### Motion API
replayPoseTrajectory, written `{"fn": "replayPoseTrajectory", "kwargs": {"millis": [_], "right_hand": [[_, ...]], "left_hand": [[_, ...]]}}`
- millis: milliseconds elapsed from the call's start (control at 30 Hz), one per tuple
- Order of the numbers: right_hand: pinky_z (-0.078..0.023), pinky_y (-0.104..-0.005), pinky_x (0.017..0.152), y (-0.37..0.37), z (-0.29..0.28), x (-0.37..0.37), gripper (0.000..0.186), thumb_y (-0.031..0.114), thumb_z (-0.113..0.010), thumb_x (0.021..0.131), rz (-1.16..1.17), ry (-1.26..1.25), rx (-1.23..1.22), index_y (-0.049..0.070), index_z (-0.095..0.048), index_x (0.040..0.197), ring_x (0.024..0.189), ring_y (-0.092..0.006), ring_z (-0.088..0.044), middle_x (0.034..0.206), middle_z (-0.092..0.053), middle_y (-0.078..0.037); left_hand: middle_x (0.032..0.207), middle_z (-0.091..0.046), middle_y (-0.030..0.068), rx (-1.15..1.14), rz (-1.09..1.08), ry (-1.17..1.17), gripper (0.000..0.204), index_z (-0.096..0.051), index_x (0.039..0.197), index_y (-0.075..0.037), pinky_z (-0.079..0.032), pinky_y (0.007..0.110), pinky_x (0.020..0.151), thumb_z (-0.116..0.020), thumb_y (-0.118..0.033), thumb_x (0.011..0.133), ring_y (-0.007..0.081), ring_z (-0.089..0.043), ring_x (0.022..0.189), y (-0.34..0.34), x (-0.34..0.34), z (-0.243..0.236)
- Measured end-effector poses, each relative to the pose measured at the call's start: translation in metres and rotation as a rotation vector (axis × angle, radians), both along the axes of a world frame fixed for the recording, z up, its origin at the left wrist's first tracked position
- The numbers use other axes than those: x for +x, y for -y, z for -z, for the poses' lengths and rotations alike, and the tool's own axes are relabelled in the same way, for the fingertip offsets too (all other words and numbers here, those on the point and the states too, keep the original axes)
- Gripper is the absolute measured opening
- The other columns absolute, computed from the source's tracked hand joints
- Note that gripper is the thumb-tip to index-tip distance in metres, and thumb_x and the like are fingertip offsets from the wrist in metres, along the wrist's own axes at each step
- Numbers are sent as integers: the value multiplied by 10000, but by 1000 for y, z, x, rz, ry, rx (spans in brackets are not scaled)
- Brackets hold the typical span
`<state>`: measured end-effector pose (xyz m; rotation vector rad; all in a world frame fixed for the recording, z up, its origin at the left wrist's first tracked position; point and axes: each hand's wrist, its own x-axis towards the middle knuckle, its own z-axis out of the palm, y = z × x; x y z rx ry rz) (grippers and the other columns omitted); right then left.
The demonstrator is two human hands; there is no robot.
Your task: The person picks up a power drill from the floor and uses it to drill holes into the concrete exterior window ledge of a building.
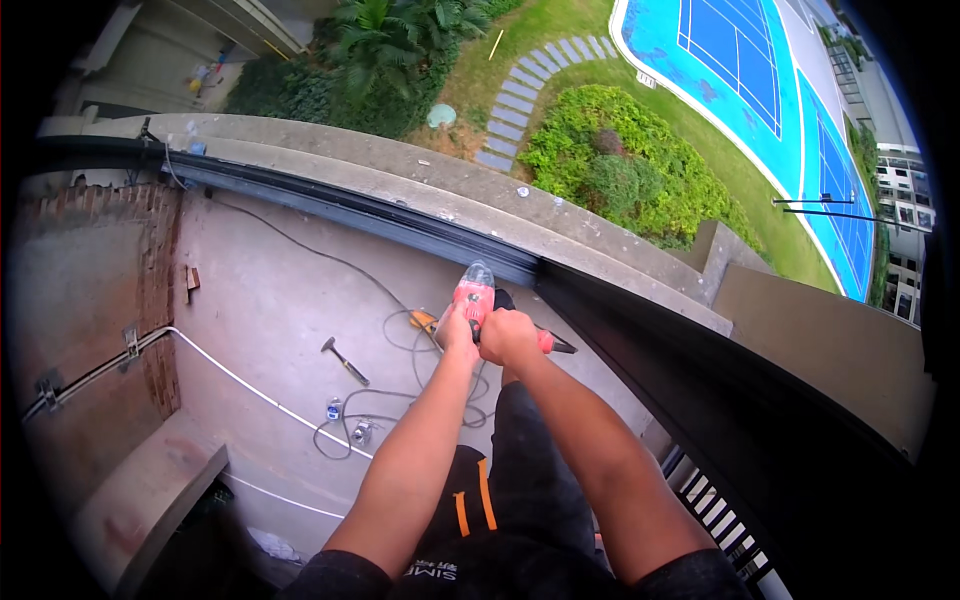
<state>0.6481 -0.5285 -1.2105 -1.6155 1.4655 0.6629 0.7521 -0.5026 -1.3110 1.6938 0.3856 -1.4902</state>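
Both hands are closed on a red, barrel-shaped power drill (473,297): the left hand (457,327) wraps its body, and the right hand (507,336) holds a firm grip on the handle side. The drill's nose meets the black metal rail frame (400,222) along the grey concrete parapet (560,215). This looks like drilling in progress; steady pressure seems called for. On the concrete floor (270,310) below lie a hammer (344,360) and a looped grey cable (400,400).

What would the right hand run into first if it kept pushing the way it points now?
Probably the dark metal rail on the concrete ledge: the right hand grips a red power tool aimed there, though depth is unclear.
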Motion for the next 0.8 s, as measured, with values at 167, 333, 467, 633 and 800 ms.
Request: {"fn": "replayPoseTrajectory", "kwargs": {"millis": [167, 333, 467, 633, 800], "right_hand": [[-629, -439, 900, -7, 1, 12, 270, 236, -687, 879, 4, 13, -38, 67, -823, 1040, 1054, -329, -793, 1156, -801, -178], [-641, -450, 852, -47, 2, 25, 238, 188, -697, 785, 186, 52, -170, 23, -814, 913, 952, -358, -799, 999, -806, -212], [-639, -455, 854, -61, -8, 30, 238, 181, -695, 777, 208, 27, -218, 23, -806, 918, 941, -363, -795, 994, -803, -208], [-637, -463, 856, -65, -24, 34, 237, 177, -686, 788, 182, 47, -196, 14, -794, 922, 943, -378, -787, 1012, -793, -218], [-634, -489, 844, -66, -29, 25, 243, 192, -689, 801, 176, 41, -168, 6, -792, 920, 923, -402, -783, 988, -789, -238]], "left_hand": [[1143, -752, 90, -40, -22, -31, 331, -732, 1294, -6, -620, 364, 833, -702, -186, 1018, 201, -749, 940, -7, 17, 13], [1236, -732, 140, -63, 23, 31, 461, -658, 1364, 65, -628, 386, 886, -766, -113, 952, 232, -747, 1037, -27, 34, 11], [1279, -717, 160, -83, 36, 75, 522, -625, 1380, 96, -626, 388, 904, -797, -71, 917, 240, -743, 1059, -36, 37, -11], [1218, -739, 128, -4, 59, 100, 436, -680, 1335, 25, -630, 372, 871, -794, -108, 936, 226, -752, 1013, -33, 41, -38], [1191, -749, 119, -4, 148, 223, 425, -696, 1281, 76, -619, 358, 854, -817, -92, 910, 203, -745, 1001, -35, 30, -57]]}}
